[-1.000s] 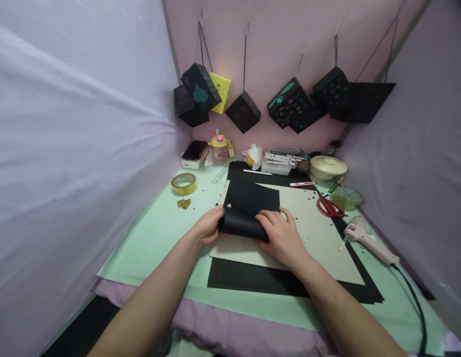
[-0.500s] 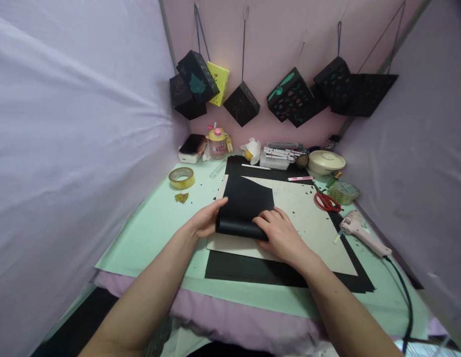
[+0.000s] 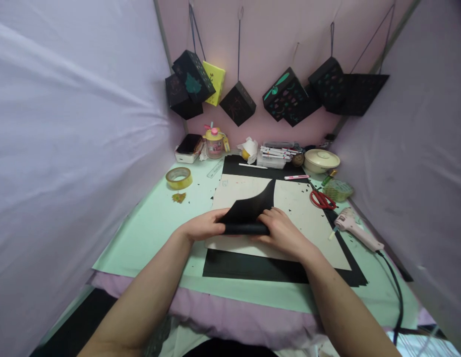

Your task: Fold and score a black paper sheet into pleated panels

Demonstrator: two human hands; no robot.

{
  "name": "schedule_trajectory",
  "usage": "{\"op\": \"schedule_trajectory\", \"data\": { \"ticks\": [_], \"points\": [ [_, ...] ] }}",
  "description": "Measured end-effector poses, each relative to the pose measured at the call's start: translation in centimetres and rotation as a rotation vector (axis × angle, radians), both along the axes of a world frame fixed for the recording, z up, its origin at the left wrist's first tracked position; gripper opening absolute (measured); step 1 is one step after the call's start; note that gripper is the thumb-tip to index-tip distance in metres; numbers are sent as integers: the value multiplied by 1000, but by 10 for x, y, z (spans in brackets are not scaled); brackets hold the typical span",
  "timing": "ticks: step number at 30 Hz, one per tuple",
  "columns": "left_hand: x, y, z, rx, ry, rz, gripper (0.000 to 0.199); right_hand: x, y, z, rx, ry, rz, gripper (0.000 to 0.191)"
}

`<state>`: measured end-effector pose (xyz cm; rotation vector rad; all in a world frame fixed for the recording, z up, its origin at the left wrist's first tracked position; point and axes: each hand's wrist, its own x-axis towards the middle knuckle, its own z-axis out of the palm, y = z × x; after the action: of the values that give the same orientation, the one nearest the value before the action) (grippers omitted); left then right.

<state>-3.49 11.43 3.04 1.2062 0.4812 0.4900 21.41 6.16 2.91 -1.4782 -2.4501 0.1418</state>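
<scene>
A piece of black paper [image 3: 249, 208] is rolled at its near edge, and its far part stands up in a curved point. My left hand [image 3: 205, 225] grips the left end of the roll between thumb and fingers. Around the right end of the roll, my right hand [image 3: 280, 230] has its fingers bent over the paper. Beneath both hands is a white board [image 3: 308, 218], scattered with small black scraps. Larger black sheets [image 3: 253, 265] lie under the board and show along its near, far and right sides.
Yellow tape [image 3: 179, 178] and a leaf [image 3: 179, 198] lie left. Red scissors [image 3: 322, 200], a glue gun [image 3: 359, 230] with a cord and a lidded bowl [image 3: 321, 161] are right. A pink cutter [image 3: 296, 177] lies behind. Black boxes [image 3: 238, 104] hang from the wall.
The far part of the black paper has lifted off the board and curled upright. My left hand has moved slightly nearer, its thumb now on the roll. The view has shifted slightly.
</scene>
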Motion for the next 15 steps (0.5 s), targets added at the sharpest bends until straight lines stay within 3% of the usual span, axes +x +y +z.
{"op": "schedule_trajectory", "data": {
  "ticks": [3,6,8,11,15],
  "points": [
    [-2,-2,5,47,-87,-30,82,4,3,3,28,122,-67,32],
    [2,-5,9,51,-150,38,89,5,3,5,51,279,-117,33],
    [11,-7,10,97,-153,136,79,3,2,4,42,374,-105,32],
    [33,-12,13,219,-84,291,46,-2,1,0,-2,512,-55,30],
    [66,-15,17,324,-58,390,41,-8,1,-4,7,645,16,27]
  ]
}}
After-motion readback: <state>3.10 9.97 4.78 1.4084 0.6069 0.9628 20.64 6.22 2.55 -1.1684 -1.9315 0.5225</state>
